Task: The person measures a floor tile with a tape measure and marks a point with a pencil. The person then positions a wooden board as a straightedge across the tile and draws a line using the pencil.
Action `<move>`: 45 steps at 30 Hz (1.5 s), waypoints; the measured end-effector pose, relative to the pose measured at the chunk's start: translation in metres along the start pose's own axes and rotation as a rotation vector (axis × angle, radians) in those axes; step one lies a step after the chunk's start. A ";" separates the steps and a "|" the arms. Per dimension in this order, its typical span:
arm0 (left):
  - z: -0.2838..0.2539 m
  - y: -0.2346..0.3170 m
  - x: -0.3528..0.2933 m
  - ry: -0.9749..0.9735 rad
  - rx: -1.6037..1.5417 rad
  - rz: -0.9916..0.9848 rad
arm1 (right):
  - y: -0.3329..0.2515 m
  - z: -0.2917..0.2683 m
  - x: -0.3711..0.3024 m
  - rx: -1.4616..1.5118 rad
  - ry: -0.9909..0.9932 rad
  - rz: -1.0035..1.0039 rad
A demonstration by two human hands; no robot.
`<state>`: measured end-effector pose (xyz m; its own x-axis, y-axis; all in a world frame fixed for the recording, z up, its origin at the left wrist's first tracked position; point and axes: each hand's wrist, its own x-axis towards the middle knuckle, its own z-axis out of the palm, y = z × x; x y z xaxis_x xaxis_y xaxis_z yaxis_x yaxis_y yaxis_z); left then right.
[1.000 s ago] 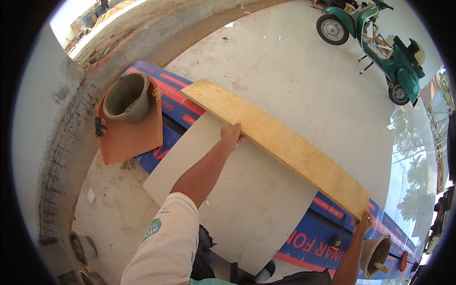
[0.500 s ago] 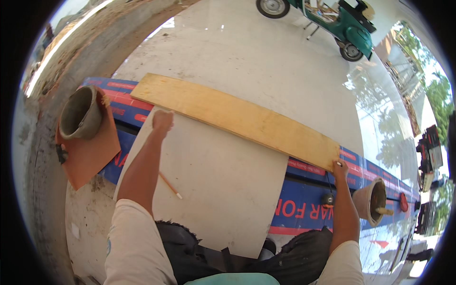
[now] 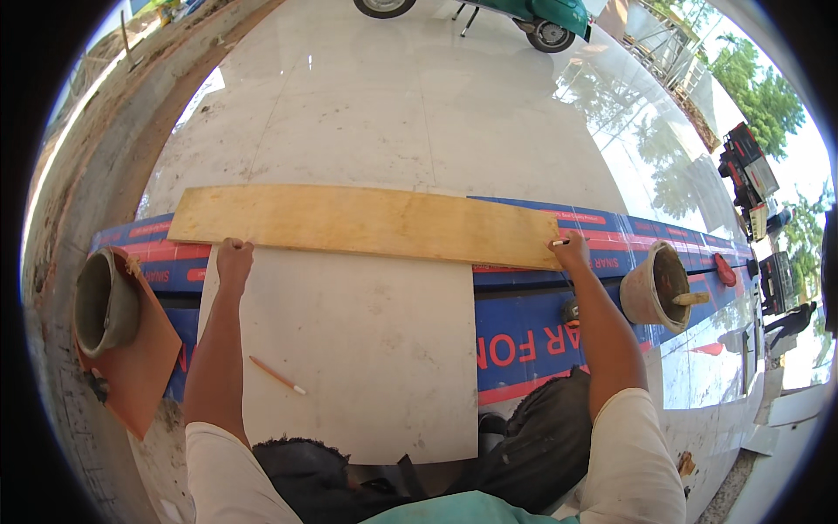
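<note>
A long pale wooden plank (image 3: 367, 221) lies crosswise over the far part of a large off-white tile (image 3: 375, 341). The tile rests on flattened blue and pink cardboard (image 3: 528, 336). My left hand (image 3: 234, 260) is closed at the plank's near edge, close to the tile's left corner; what its fingers hold, if anything, is hidden. At the plank's right end, my right hand (image 3: 572, 251) is closed around a thin dark pencil-like stick (image 3: 559, 242) with a white tip, and touches the plank's end. An orange-brown pencil (image 3: 278, 375) with a white end lies loose on the tile.
A grey bucket (image 3: 106, 301) stands left on a terracotta-coloured sheet (image 3: 148, 371). Right stands another bucket (image 3: 650, 284) with a wooden handle sticking out. A small dark tool (image 3: 570, 311) lies beside my right forearm. A green scooter (image 3: 546, 22) is parked beyond on glossy floor.
The view has turned, so the plank now appears nearly level. My left hand has come closer to the plank's near edge. My right hand stays at the plank's right end.
</note>
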<state>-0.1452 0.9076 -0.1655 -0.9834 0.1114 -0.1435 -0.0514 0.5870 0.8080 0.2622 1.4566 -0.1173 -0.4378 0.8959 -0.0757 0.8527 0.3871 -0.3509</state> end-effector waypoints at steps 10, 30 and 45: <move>0.065 0.074 -0.073 -0.132 0.665 0.499 | 0.007 -0.015 -0.031 -0.034 -0.224 -0.255; 0.114 0.099 -0.043 -0.017 0.574 0.611 | 0.024 0.006 -0.005 -0.021 -0.142 -0.211; 0.148 0.144 -0.017 -0.289 0.527 0.378 | 0.013 0.002 -0.009 0.016 -0.123 -0.320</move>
<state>-0.1098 1.1088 -0.1315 -0.8281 0.5491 -0.1126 0.4468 0.7680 0.4589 0.2764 1.4526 -0.1228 -0.7143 0.6962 -0.0712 0.6625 0.6399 -0.3894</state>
